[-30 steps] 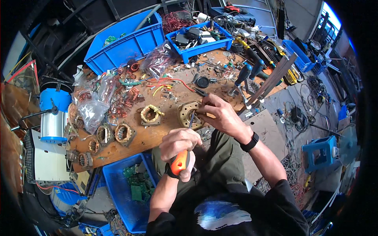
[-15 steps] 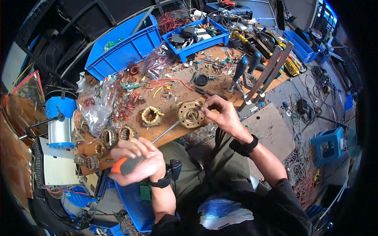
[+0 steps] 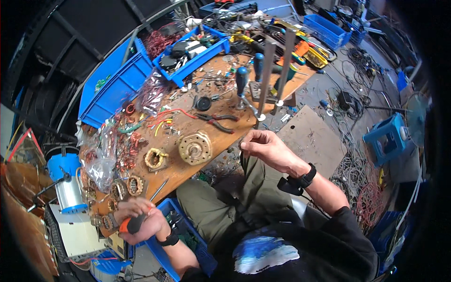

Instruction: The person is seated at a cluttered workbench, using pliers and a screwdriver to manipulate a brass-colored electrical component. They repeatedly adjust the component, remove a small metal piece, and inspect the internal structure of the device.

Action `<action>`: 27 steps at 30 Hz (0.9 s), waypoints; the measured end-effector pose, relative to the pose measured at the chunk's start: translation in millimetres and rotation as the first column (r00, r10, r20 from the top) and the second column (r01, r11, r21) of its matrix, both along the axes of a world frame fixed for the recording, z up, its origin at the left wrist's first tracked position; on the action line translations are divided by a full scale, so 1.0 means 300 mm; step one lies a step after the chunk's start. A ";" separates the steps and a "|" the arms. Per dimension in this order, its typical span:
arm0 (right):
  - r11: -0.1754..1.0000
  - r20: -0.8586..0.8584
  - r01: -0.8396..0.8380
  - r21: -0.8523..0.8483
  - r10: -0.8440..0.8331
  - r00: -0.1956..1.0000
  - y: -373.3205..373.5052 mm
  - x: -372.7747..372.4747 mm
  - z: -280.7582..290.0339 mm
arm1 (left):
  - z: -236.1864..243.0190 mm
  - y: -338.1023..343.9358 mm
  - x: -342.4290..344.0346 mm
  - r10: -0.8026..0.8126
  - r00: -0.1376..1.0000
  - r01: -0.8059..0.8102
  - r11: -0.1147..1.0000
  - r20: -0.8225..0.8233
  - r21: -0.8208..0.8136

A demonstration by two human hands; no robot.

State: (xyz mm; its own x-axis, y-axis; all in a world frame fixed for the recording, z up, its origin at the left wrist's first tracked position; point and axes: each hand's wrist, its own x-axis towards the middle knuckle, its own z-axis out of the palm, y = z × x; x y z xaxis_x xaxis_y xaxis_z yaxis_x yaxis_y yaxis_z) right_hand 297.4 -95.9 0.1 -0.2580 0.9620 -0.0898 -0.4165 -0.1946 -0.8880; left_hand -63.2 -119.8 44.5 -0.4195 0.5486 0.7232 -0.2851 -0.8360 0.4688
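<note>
Littered workbench (image 3: 176, 175), hands (image 3: 271, 149) well apart (left (image 3: 151, 223) gripping screwdriver (image 3: 125, 226)).

Our left hand (image 3: 149, 223) grips an orange-handled tool (image 3: 135, 225), near and left of the round metal part (image 3: 195, 147) on the bench (image 3: 174, 170).
</note>
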 end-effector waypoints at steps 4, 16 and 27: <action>0.992 0.326 -0.001 0.128 -0.041 0.944 -0.044 0.138 -0.004 | -0.102 -0.094 -0.125 0.044 0.980 -0.059 0.996 -0.193 -0.071; 0.973 0.717 -0.090 0.214 -0.094 0.691 -0.221 0.298 0.326 | -0.249 -0.375 -0.197 0.110 0.342 -0.587 0.800 -0.933 -0.121; 0.878 0.536 -0.336 0.342 0.111 0.837 -0.324 0.061 0.646 | -0.461 -0.602 -0.333 -0.257 0.154 -0.818 0.509 -0.954 -0.269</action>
State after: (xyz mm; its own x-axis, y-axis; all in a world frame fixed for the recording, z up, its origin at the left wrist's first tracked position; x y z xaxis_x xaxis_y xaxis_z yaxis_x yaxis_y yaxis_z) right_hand 315.9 -193.1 193.9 -0.4998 0.8577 0.1209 0.1014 0.1965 -0.9753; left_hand -163.2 -300.5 -93.7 -0.1120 0.9811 0.1577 0.8996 0.0327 0.4354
